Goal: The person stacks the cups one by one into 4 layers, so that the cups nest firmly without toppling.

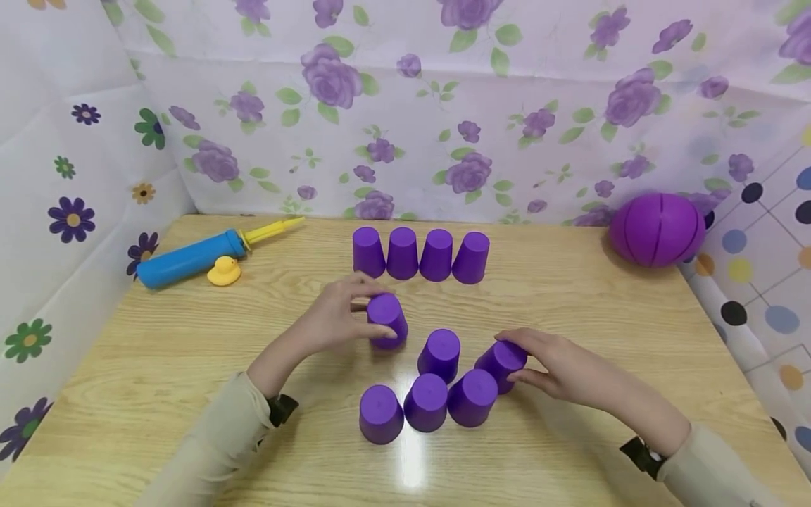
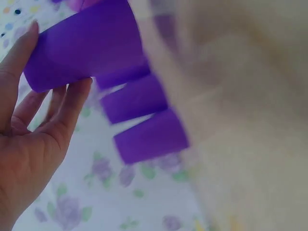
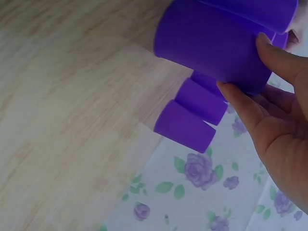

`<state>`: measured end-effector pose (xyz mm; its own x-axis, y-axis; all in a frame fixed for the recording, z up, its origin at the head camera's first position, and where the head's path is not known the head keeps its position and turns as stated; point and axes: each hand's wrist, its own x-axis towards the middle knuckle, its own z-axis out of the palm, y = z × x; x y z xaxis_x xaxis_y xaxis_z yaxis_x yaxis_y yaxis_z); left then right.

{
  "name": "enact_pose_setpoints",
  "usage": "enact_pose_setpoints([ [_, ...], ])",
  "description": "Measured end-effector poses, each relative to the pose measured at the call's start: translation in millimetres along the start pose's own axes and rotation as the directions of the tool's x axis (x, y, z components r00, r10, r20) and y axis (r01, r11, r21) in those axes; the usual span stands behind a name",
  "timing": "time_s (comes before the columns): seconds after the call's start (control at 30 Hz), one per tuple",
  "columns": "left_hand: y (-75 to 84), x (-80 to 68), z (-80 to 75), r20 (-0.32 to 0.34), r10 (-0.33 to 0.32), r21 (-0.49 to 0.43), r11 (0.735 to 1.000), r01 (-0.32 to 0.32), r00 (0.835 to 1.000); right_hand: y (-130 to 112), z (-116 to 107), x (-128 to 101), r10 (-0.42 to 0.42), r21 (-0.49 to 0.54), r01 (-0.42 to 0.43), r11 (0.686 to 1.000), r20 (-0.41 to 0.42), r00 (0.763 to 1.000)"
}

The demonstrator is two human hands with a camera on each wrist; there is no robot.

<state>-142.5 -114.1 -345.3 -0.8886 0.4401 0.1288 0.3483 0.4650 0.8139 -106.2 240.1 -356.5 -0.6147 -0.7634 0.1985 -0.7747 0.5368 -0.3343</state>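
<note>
My left hand [image 1: 342, 313] grips an upside-down purple cup [image 1: 388, 320] between thumb and fingers, just in front of the back row. In the left wrist view that cup [image 2: 84, 45] fills the space between thumb and fingertips. On the right, my right hand [image 1: 560, 362] holds another inverted purple cup [image 1: 503, 362] from its right side, the thumb low and the fingers over the far side. Beside it stand a front cup [image 1: 472, 398], a middle cup [image 1: 426, 401] and a cup [image 1: 440, 355] just behind them. A further cup [image 1: 381, 415] stands at front left.
A row of several upturned purple cups [image 1: 403, 253] stands near the table's back edge. At back left lie a blue pump [image 1: 190, 259] with a yellow nozzle and a yellow rubber duck [image 1: 224, 271]. A purple ball [image 1: 657, 230] sits in the back right corner of the wooden table [image 1: 570, 282].
</note>
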Motion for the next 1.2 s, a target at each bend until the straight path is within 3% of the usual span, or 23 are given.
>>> enact_pose_setpoints([
  [0.1, 8.4, 1.4, -12.4, -0.093, 0.037, 0.059, 0.998, -0.032, 0.995, 0.7, -3.6, 2.9, 0.003, 0.024, -0.004, 1.000, 0.043, 0.999],
  [0.2, 16.2, 1.1, -24.5, -0.165, 0.016, 0.074, 0.997, -0.004, 0.986, 1.5, -4.7, 6.0, 0.015, 0.046, -0.019, 0.999, 0.078, 0.997],
  [0.4, 26.3, 7.7, -40.2, -0.271, -0.056, -0.028, 0.998, 0.050, 0.961, 1.8, -4.1, 7.0, 0.038, 0.073, -0.046, 0.996, 0.104, 0.994],
  [0.5, 26.8, 17.5, -44.1, -0.354, -0.064, -0.097, 0.995, 0.031, 0.933, 2.4, -4.2, 6.5, 0.055, 0.064, -0.062, 0.996, 0.116, 0.992],
  [0.67, 18.7, 42.3, -49.5, -0.500, -0.033, -0.177, 0.982, -0.065, 0.866, 4.1, -6.5, 8.7, 0.063, 0.048, -0.069, 0.997, 0.112, 0.992],
  [0.73, 14.3, 51.9, -51.9, -0.524, -0.025, -0.193, 0.977, -0.090, 0.851, 4.3, -7.2, 9.7, 0.060, 0.065, -0.068, 0.996, 0.109, 0.992],
  [0.83, 9.3, 64.3, -54.2, -0.531, -0.045, -0.220, 0.972, -0.086, 0.846, 4.8, -6.5, 9.5, 0.063, 0.109, -0.074, 0.991, 0.104, 0.993],
  [1.03, 15.0, 74.8, -49.9, -0.546, -0.089, -0.269, 0.960, -0.074, 0.833, 6.1, -3.4, 6.5, 0.067, 0.162, -0.080, 0.984, 0.086, 0.994],
  [1.2, 12.4, 79.7, -43.8, -0.528, -0.098, -0.273, 0.960, -0.060, 0.844, 6.6, -3.8, 5.3, 0.070, 0.178, -0.086, 0.980, 0.092, 0.993],
])
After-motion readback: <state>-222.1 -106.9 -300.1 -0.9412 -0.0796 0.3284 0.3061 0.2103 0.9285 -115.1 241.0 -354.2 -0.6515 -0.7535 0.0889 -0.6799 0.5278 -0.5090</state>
